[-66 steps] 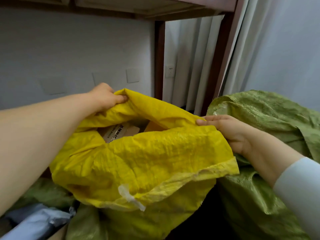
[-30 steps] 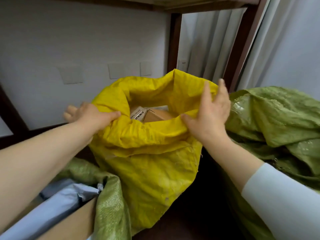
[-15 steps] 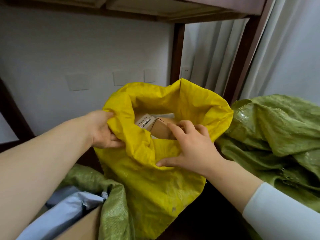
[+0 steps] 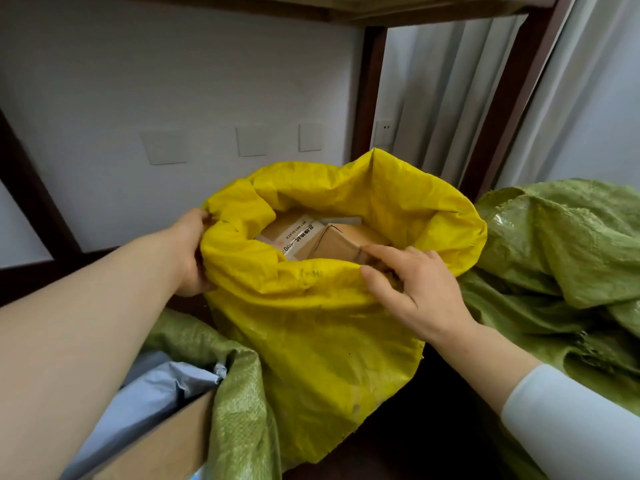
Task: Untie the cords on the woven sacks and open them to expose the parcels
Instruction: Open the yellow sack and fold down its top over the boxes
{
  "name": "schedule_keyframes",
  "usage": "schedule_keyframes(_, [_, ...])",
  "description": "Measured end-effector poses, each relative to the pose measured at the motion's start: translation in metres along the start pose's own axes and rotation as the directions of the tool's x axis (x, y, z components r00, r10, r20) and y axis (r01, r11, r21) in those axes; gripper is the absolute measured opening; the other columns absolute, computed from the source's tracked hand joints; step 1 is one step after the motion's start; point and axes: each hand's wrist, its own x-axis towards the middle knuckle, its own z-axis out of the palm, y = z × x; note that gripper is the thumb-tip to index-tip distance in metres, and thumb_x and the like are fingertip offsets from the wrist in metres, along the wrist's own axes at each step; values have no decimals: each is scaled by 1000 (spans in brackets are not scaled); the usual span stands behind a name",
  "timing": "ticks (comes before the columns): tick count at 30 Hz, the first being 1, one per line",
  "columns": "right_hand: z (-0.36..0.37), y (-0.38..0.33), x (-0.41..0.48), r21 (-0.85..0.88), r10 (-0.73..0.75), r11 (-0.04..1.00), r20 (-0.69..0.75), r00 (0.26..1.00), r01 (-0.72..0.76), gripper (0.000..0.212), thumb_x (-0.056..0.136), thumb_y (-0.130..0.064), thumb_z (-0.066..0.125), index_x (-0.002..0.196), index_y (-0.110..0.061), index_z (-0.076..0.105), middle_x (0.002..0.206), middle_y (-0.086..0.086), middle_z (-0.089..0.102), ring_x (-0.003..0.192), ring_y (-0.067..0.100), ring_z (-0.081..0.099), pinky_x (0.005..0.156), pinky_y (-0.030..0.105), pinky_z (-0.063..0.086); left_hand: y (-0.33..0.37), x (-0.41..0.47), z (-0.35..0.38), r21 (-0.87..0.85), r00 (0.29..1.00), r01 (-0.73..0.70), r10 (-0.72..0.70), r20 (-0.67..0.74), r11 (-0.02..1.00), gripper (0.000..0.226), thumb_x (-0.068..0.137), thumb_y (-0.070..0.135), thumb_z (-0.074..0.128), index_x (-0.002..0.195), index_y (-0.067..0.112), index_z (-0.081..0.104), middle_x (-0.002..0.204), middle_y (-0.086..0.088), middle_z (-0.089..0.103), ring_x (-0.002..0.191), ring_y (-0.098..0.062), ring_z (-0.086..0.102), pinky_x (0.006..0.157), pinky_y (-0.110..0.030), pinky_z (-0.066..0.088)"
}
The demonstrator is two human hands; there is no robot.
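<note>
A yellow woven sack (image 4: 322,348) stands in the middle with its mouth rolled down and wide open. Brown cardboard parcels (image 4: 332,239) with a white printed label show inside. My left hand (image 4: 192,252) grips the sack's left rim from outside. My right hand (image 4: 412,289) holds the near right rim, fingers hooked over the edge and touching a parcel's corner. No cord is visible on the sack.
A green woven sack (image 4: 561,265) lies crumpled at the right. Another green sack (image 4: 235,403) at the lower left is open, showing grey mailers (image 4: 152,393) and a cardboard box (image 4: 162,445). Dark wooden shelf posts (image 4: 369,95) stand behind, with a white wall and curtains.
The sack's mouth has been rolled down and spread wider, showing more of the parcels. My right hand shifted from the near middle of the rim to its right side.
</note>
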Motion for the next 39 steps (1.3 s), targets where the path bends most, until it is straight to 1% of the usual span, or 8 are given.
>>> schedule_keyframes(2, [3, -4, 1, -95, -65, 993, 5, 998, 65, 60, 77, -65, 40, 121, -28, 58, 91, -5, 67, 84, 19, 58, 73, 37, 45, 3, 12, -2, 237, 973, -131, 170, -155, 963, 38, 81, 45, 59, 103, 13, 58, 98, -9, 63, 93, -29, 59, 74, -35, 49])
schedule_keyframes(6, [15, -7, -1, -208, -255, 944, 36, 966, 257, 35, 71, -35, 55, 102, -22, 67, 77, -8, 70, 68, 17, 65, 63, 29, 48, 20, 14, 5, 641, 610, -412, 718, -334, 648, 46, 90, 39, 43, 125, 11, 53, 133, -19, 49, 121, -38, 46, 101, -41, 39])
schedule_keyframes(10, [13, -8, -3, -109, -290, 944, 176, 941, 311, 20, 68, -32, 50, 68, -20, 66, 58, -6, 63, 54, 16, 57, 61, 30, 51, 20, 11, 28, 853, 794, -322, 608, 6, 412, 106, 58, 93, 28, 120, 13, 59, 126, -19, 55, 116, -39, 49, 97, -46, 43])
schedule_keyframes(12, [8, -13, 0, -84, -274, 950, 236, 932, 301, 27, 71, -34, 42, 57, -17, 58, 47, -1, 54, 46, 21, 46, 62, 34, 49, 12, 14, 30, 920, 824, -279, 561, 81, 276, 78, 64, 69, 63, 114, 9, 59, 119, -16, 58, 108, -37, 54, 89, -41, 48])
schedule_keyframes(17, [-11, -39, 65, -26, -182, 983, -68, 981, 181, 29, 83, -32, 48, 94, -18, 71, 87, 2, 72, 76, 21, 64, 71, 32, 48, 14, 21, 28, 694, 749, -543, 646, 146, 473, 17, 81, 9, 61, 97, 8, 65, 99, -19, 66, 94, -35, 62, 84, -41, 50])
schedule_keyframes(22, [7, -50, 140, -344, -63, 926, 270, 961, 158, 78, 85, -16, 64, 148, -17, 17, 157, 5, 17, 142, 25, 23, 110, 38, 30, 19, 5, 21, 441, 726, -678, 629, 277, 588, 42, 58, 24, 60, 98, 13, 70, 96, -15, 71, 92, -31, 67, 86, -48, 54])
schedule_keyframes(30, [8, -26, 163, -29, 96, 995, 341, 935, -91, 19, 89, -22, 61, 102, -11, 68, 82, 0, 64, 89, 19, 56, 70, 17, 44, 18, 19, -30, 540, 774, -633, 481, 412, 555, 55, 77, -22, 45, 122, 7, 54, 109, -3, 61, 79, -14, 61, 54, -12, 48])
schedule_keyframes(39, [0, -25, 151, 149, 136, 968, 361, 923, -201, 27, 91, -36, 57, 69, -21, 60, 62, -9, 49, 57, 3, 44, 44, 2, 33, 32, 1, 17, 654, 675, -701, 563, 477, 285, 87, 66, 40, 76, 141, 24, 35, 142, 2, 43, 124, -13, 43, 98, -21, 33])
